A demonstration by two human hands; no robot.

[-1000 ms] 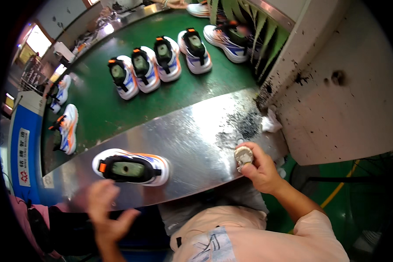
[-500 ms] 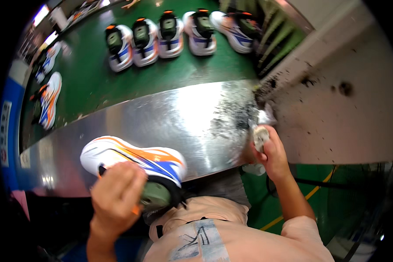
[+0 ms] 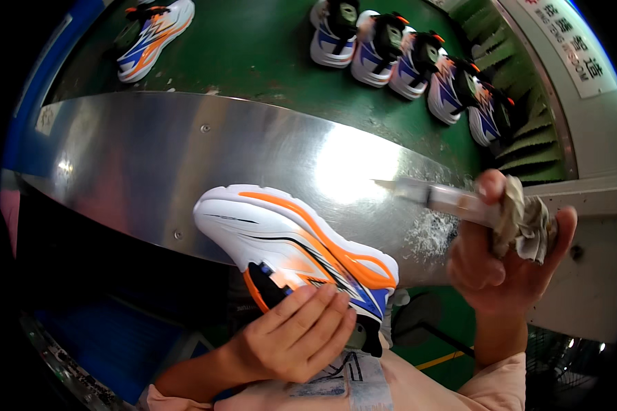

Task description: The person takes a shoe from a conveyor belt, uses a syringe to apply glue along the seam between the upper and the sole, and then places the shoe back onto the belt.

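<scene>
My left hand grips a running shoe by its collar and upper. The shoe is white with orange, blue and black parts, and lies on its side with the sole edge facing away from me, over the metal ledge's front edge. My right hand holds a clear-barrelled syringe, slightly blurred, its thin tip pointing left above the metal ledge. Crumpled beige cloth or paper sits around the syringe's rear end, between my thumb and fingers. Tip and shoe are apart.
Beyond the metal ledge, a green belt carries several matching shoes at the right and another shoe at the far left. Green strip curtains hang at a machine opening on the right. White residue marks the ledge.
My left hand has moved right with the shoe and turned it. My right hand has risen with the syringe, which now points left. The view has shifted toward the right.
</scene>
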